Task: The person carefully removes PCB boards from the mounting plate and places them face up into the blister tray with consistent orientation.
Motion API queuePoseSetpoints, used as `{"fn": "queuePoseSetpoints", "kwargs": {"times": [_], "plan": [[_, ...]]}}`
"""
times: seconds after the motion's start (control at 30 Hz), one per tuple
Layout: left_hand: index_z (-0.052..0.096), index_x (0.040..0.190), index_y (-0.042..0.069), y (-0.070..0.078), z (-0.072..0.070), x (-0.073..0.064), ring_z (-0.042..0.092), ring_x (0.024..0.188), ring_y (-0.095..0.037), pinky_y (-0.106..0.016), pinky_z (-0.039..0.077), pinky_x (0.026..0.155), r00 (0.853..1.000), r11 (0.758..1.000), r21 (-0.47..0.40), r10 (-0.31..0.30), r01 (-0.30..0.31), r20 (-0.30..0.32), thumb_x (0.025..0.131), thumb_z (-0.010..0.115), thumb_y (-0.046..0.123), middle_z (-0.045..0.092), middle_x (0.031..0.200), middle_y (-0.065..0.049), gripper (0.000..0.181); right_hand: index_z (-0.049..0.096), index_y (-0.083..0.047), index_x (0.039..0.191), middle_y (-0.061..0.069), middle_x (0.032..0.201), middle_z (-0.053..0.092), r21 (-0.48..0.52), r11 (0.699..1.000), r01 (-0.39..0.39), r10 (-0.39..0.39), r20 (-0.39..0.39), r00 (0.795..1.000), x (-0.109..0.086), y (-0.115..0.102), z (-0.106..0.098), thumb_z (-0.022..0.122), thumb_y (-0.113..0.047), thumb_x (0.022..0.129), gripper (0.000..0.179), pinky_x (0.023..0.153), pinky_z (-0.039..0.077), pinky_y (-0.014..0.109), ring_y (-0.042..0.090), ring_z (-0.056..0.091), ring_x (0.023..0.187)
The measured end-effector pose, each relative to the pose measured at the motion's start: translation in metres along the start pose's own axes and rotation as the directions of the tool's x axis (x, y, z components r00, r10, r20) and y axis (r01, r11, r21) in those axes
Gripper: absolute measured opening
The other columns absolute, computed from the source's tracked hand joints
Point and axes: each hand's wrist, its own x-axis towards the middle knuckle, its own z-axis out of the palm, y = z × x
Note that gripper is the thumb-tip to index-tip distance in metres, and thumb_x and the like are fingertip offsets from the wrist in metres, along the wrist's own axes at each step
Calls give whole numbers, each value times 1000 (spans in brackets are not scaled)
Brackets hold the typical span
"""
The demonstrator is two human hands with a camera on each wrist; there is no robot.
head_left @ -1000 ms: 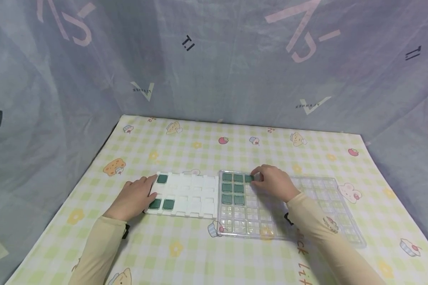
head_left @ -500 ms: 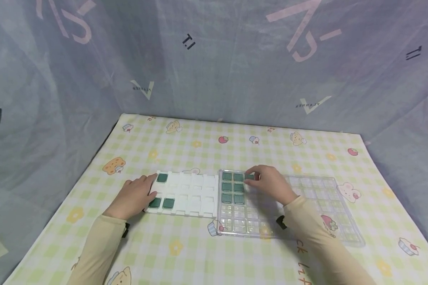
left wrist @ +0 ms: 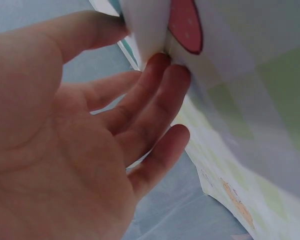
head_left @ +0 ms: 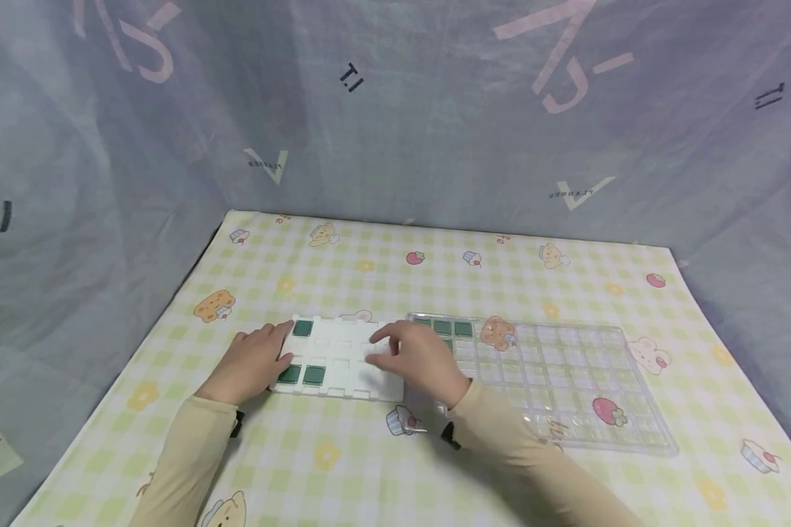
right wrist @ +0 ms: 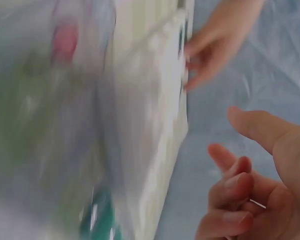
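Presently resting the left hand (head_left: 247, 366), with fingers loosely extended, against the left end of a white rectangular tray (head_left: 340, 377) on the cloth-covered bench (head_left: 264, 468). Holding the right hand (head_left: 425, 359) above the tray's right part, with thumb and index finger spread apart. Seeing three square green boards (head_left: 314, 375) toward its left, others in a transparent gridded plastic tray (head_left: 547, 359) just beside.

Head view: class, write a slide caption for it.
Left hand holds a white tray showing three green chips; right hand hovers over its right end, clear tray alongside.
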Motion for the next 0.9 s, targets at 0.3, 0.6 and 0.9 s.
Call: {"fn": "queuePoseSetpoints", "kwargs": {"times": [0.3,0.6,0.9], "plan": [[41,152,-5,1,0,3,56,128,-44,-60,41,102,1000,1000,16,-2,2,10,103,59,24,57,140,-28,60,79,-14,105,-7,67,55,21,1000,19,-20,20,1000,10,-37,39,80,-33,87,26,51,37,20,5,44,53],[42,150,-6,-1,1,0,59,125,-44,-59,42,100,1000,1000,27,9,-9,2,102,60,24,59,137,-28,60,80,-19,102,-7,76,62,-82,996,-30,33,30,999,19,-49,68,85,-34,82,25,50,38,18,2,49,59],[42,150,-6,-2,3,1,58,125,-43,-59,42,99,1000,1000,15,10,-10,-7,102,59,24,58,137,-28,59,78,-21,100,-5,85,67,-222,975,-1,2,4,1000,19,-50,79,85,-38,82,26,48,39,23,8,52,57]]}}
